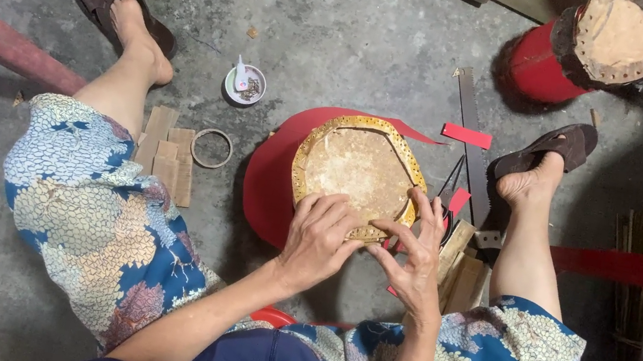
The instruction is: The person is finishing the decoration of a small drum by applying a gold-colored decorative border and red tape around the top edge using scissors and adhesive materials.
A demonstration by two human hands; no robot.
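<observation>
2 hands on a small red drum

The left hand (318, 237) and right hand (412, 254) press spread fingers on the near rim of the drum (354, 169), which stands on the concrete floor (366, 30) between the feet.

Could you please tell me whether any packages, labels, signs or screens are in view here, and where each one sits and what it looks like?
None of these shows: no package, printed label, sign or screen.
Nearest to a label: a blank red paper strip, rectangular, on the concrete floor beyond the drum.
Small round white dish, on the floor left of the drum, holding a small white tool.
Left hand and right hand rest on the tan, gold-rimmed drum skin.
</observation>
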